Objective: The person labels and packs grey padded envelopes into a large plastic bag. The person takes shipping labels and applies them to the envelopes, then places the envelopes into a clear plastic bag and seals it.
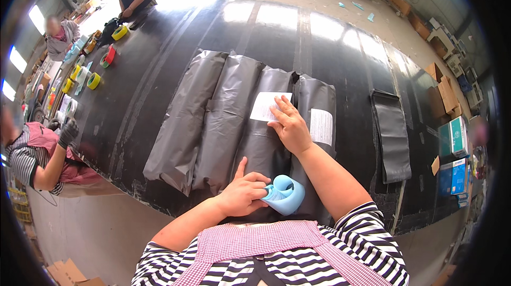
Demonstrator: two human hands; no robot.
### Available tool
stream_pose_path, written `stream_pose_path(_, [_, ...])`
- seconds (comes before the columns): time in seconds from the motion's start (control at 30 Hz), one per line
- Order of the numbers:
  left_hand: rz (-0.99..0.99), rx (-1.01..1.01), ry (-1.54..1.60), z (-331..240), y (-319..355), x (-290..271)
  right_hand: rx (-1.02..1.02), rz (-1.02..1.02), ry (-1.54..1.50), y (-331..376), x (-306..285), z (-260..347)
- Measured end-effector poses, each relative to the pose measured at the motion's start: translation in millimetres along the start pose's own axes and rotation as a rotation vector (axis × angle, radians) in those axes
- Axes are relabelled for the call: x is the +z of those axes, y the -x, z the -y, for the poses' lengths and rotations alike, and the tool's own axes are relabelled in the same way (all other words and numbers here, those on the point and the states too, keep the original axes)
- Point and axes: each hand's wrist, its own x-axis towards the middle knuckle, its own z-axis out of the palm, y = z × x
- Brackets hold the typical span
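Observation:
Several grey plastic-wrapped packages lie side by side on the black table (351, 36). My right hand (290, 126) rests with outstretched fingers on a white label (262, 106) on the third package from the left (258, 145). Another white label (321, 125) is on the rightmost package (314, 92), just right of that hand. Close to my body, my left hand (245, 194) grips a loosely coiled light blue strip (290, 195). Its index finger points up along the packages. The second package (226, 110) and the leftmost one (186, 121) show no label on top.
A stack of flat black bags (391, 134) lies to the right. Beyond it are a green-and-white box (452, 137) and a blue box (459, 177). Tape rolls (93, 80) line the left edge. A gloved co-worker's hand (68, 133) is there; more people stand farther back.

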Motion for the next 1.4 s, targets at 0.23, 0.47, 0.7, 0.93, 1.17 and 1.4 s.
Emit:
stream_pose_path(0.23, [0.001, 0.001, 0.028, 0.5, 1.1, -2.6, 0.012, 0.056, -0.021, 0.2, 6.0, -4.1])
stream_pose_path(0.47, [-0.064, 0.032, 0.053, -1.3, -3.5, -1.9, 0.031, 0.176, 0.087, 1.5, -8.2, -1.3])
stream_pose_path(0.7, [-0.021, 0.004, 0.042, 2.2, 4.6, -0.4, 0.173, 0.296, 0.128, -14.8, -26.2, 53.5])
stream_pose_path(0.93, [-0.045, 0.025, 0.041, -4.6, -5.2, 0.8, 0.490, 0.422, 0.264, -46.1, 44.0, 16.3])
stream_pose_path(1.17, [-0.093, -0.031, 0.260, -1.0, 14.7, -2.5, 0.231, 0.192, 0.250, -70.0, 26.5, 39.4])
stream_pose_path(1.4, [-0.094, -0.056, 0.346, -15.7, 55.2, -10.8, -0.380, 0.354, -0.108, -127.9, 79.9, 85.7])
